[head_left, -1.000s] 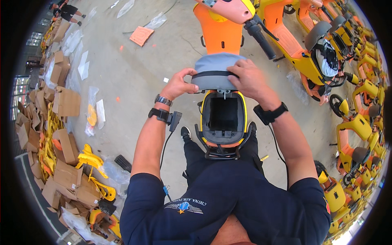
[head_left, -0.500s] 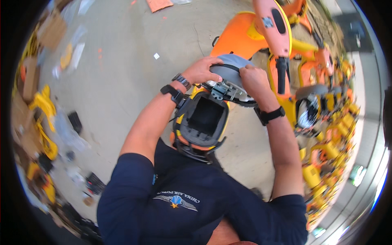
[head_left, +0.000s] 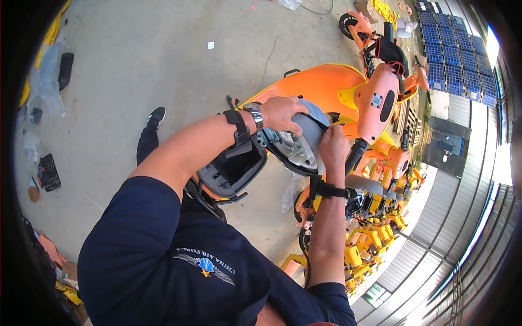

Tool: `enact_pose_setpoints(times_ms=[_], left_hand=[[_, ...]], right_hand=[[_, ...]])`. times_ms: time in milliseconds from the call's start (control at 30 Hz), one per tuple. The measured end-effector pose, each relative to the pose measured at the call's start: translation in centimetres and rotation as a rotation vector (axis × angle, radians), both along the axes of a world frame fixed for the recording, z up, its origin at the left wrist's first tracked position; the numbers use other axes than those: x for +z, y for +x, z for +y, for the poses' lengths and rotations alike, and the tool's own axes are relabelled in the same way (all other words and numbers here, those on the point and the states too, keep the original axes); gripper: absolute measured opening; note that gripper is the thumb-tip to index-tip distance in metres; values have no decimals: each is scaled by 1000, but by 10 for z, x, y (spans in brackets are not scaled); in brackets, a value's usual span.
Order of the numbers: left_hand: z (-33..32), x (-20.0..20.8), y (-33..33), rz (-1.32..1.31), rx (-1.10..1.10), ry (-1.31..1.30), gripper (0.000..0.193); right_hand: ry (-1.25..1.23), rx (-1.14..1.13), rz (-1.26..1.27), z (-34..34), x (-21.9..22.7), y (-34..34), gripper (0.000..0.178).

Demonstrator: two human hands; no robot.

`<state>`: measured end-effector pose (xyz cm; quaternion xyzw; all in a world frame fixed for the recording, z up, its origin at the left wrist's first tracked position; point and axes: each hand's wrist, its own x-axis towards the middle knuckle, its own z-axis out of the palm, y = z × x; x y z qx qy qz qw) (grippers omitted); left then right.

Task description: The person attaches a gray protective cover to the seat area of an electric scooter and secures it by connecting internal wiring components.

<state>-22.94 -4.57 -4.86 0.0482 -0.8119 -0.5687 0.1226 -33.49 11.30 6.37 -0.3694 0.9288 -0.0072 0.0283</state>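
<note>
A grey scooter seat (head_left: 311,129) stands raised, its underside with a pale metal hinge bracket (head_left: 293,148) facing me. My left hand (head_left: 280,114) grips the seat's left side, with the thumb on the grey surface. On the seat's right side, my right hand (head_left: 333,148) is closed around a thin black strap that runs across the seat; the fingers partly hide it. Below the seat, the black storage well (head_left: 236,167) of the scooter lies open. The scooter's orange floor panel (head_left: 315,81) and pink handlebar cover (head_left: 375,103) are beyond my hands.
Several yellow and orange scooters (head_left: 375,244) line the right side. Another scooter (head_left: 361,27) is at the far right, near stacked blue crates (head_left: 457,54). A black crate (head_left: 49,173) and clear plastic wrap (head_left: 51,81) lie on the floor at left.
My view has swung, so the scooter's front and the stacked crates show more fully. Both hands keep their hold at the seat, which now appears tilted more to the right.
</note>
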Motion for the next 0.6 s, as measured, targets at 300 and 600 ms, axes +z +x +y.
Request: enact_pose_setpoints(times_ms=[300, 600], left_hand=[[2, 5, 10, -34, 83, 31, 62], [5, -6, 25, 25, 136, 120, 61]], right_hand=[[-436, -256, -386, -6, -21, -2, 18], [-286, -133, -344, -10, -9, 42, 14]])
